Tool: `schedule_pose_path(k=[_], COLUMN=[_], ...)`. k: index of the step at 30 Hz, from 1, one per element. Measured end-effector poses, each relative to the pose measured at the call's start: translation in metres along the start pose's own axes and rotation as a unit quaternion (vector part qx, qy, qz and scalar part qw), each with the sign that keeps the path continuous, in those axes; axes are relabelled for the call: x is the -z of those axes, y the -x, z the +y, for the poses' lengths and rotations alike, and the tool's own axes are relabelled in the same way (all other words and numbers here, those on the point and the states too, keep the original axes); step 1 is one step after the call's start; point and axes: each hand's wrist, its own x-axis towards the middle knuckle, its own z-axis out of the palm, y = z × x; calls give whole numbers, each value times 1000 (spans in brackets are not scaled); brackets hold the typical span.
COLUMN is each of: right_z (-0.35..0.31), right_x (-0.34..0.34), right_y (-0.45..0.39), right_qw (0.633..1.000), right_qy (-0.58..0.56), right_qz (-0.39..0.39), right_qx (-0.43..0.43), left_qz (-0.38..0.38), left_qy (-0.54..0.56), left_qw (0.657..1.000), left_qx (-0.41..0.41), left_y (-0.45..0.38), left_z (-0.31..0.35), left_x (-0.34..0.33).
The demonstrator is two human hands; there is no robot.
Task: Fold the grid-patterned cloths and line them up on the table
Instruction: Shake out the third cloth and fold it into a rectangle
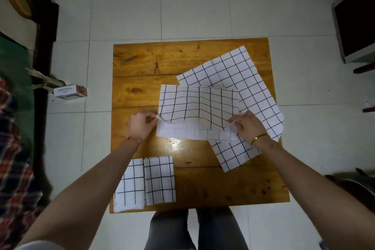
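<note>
A white cloth with a black grid (199,107) lies half folded in the middle of the wooden table (154,59). My left hand (143,125) pinches its near left corner and my right hand (248,126) pinches its near right corner, with the top layer lifted over a lower layer. Under it, to the right, a larger unfolded grid cloth (243,79) lies spread at an angle. Two folded grid cloths (129,184) (160,180) lie side by side at the table's near left corner, partly under my left forearm.
A small white box (70,91) sits on the tiled floor left of the table, beside dark wooden furniture (43,46). A dark screen (357,18) stands at the far right. My legs show below the table's near edge.
</note>
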Motion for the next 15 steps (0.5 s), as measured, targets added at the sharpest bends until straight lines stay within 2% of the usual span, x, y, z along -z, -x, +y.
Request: schedule_pose_path(k=[9, 12, 15], right_z=[11, 9, 0], right_x=[-69, -80, -91], right_y=[6, 5, -10], right_qw=[999, 999, 995], right_qy=[33, 33, 46], right_qz=[-26, 23, 89], right_qx=[-13, -17, 27], left_qz=[-10, 3, 17], left_qy=[-37, -29, -30], left_qw=[999, 999, 997], left_qx=[-31, -46, -69], left_y=[0, -1, -7], left_z=[-43, -46, -40], left_x=[-46, -57, -67])
